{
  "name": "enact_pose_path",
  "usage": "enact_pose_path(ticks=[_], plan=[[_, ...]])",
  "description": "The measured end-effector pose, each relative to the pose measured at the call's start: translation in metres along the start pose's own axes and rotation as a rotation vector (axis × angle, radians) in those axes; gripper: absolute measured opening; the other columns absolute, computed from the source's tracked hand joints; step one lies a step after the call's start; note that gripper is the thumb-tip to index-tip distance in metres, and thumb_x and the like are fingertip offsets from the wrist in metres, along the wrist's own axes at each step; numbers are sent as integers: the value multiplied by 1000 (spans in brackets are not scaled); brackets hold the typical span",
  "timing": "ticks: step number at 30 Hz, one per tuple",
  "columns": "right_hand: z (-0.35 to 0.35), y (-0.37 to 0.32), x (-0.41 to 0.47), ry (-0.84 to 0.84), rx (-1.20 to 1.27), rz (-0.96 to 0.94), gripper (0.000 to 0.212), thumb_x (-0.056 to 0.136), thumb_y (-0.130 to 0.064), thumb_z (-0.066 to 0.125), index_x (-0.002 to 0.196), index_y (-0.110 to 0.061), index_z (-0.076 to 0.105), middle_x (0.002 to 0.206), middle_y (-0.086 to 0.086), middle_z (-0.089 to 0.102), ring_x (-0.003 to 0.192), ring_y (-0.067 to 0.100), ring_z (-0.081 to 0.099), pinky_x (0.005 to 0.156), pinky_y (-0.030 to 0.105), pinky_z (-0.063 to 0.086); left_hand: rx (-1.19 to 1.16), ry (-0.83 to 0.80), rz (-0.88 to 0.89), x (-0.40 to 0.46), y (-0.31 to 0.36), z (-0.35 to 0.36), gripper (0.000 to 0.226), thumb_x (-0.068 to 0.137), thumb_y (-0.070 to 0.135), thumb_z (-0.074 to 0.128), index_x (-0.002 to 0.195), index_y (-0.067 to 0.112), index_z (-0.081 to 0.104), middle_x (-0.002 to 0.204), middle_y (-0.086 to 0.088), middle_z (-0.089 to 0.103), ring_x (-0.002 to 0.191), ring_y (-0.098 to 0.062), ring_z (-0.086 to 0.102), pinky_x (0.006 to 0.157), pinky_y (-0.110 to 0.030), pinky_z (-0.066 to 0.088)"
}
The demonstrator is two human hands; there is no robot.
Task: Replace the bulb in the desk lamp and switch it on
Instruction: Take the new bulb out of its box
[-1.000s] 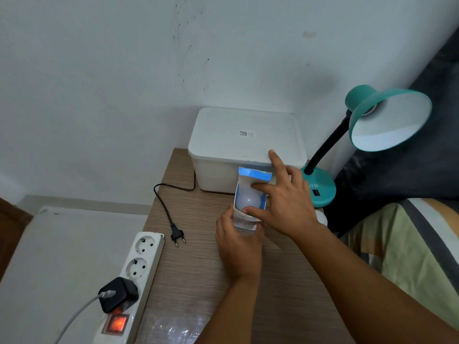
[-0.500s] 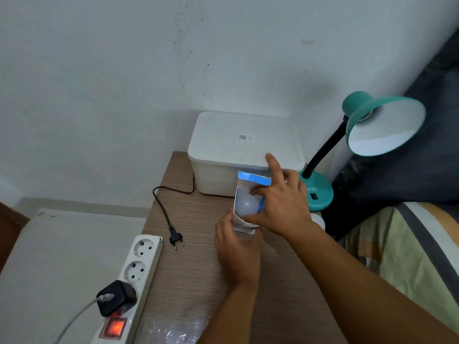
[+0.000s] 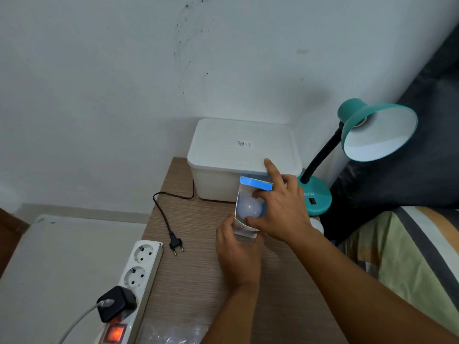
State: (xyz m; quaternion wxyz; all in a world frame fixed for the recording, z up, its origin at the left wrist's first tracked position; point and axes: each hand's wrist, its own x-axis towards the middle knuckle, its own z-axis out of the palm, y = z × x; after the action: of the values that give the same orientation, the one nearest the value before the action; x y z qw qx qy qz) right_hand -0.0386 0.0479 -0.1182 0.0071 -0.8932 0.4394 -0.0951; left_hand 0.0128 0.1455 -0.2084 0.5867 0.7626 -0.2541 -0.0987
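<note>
A white bulb (image 3: 249, 208) sits in the open end of a small white and blue carton (image 3: 255, 182) over the wooden table. My left hand (image 3: 239, 254) grips the carton's lower end. My right hand (image 3: 280, 207) pinches the bulb's dome with thumb and middle finger, its index finger pointing up. The teal desk lamp (image 3: 377, 131) stands at the right with its shade tipped toward me; no bulb shows in its socket. Its black plug (image 3: 175, 244) lies loose on the table beside a white power strip (image 3: 137, 274).
A white lidded plastic box (image 3: 243, 145) stands against the wall behind the carton. The power strip's red switch (image 3: 114, 332) glows and a black charger (image 3: 116, 304) fills its nearest socket. A small white object (image 3: 318, 225) lies beside the lamp base. Bedding lies at the right.
The view has shifted slightly. My hands keep their hold on the carton and bulb, and the bulb shows a little further out of the carton's open end.
</note>
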Motion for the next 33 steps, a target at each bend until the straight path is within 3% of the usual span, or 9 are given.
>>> enact_pose_path(ticks=[9,13,16,19,23,28,33], plan=[[2,11,-13,179,206,-65,58,65,-62,68,112,-30,70,168,6,14,131,31,37,97,46,46,55,0,-6,1,-1,-1,75,66,44,88,129,25,53,119,13,58,108,-11,58,82,-37,57],[-9,12,-19,267,270,-104,59,68,-59,68,117,-26,67,165,7,24,133,32,38,97,47,43,52,-11,1,0,0,-2,73,67,50,84,129,27,52,120,11,59,108,-11,59,82,-39,58],[-22,15,-26,332,363,-99,59,68,-56,71,115,-22,67,157,3,41,127,28,45,99,40,41,65,-20,-5,-1,2,-3,71,67,40,88,128,27,53,119,11,59,108,-12,59,82,-36,57],[-30,20,-37,354,456,-64,58,69,-56,70,115,-22,65,142,-4,56,120,17,49,98,31,38,75,-21,2,0,5,-4,70,66,44,86,126,26,54,116,11,60,104,-11,59,81,-38,57],[-29,24,-50,219,674,52,55,67,-56,66,116,-33,62,124,-14,63,105,1,53,88,19,41,79,-8,11,0,6,-4,69,64,34,90,124,23,57,113,6,62,101,-17,62,77,-38,54],[-20,20,-53,-15,804,22,35,72,-44,68,104,-35,58,105,-17,66,101,-1,59,78,6,39,118,-54,23,-1,3,-8,70,66,32,86,128,22,53,115,2,62,101,-19,61,76,-39,53],[-11,18,-56,-141,847,31,30,80,-39,64,106,-30,52,102,-14,67,101,0,61,80,11,42,122,-87,15,1,4,-11,67,68,33,86,125,25,53,111,6,62,98,-14,60,72,-28,47]])
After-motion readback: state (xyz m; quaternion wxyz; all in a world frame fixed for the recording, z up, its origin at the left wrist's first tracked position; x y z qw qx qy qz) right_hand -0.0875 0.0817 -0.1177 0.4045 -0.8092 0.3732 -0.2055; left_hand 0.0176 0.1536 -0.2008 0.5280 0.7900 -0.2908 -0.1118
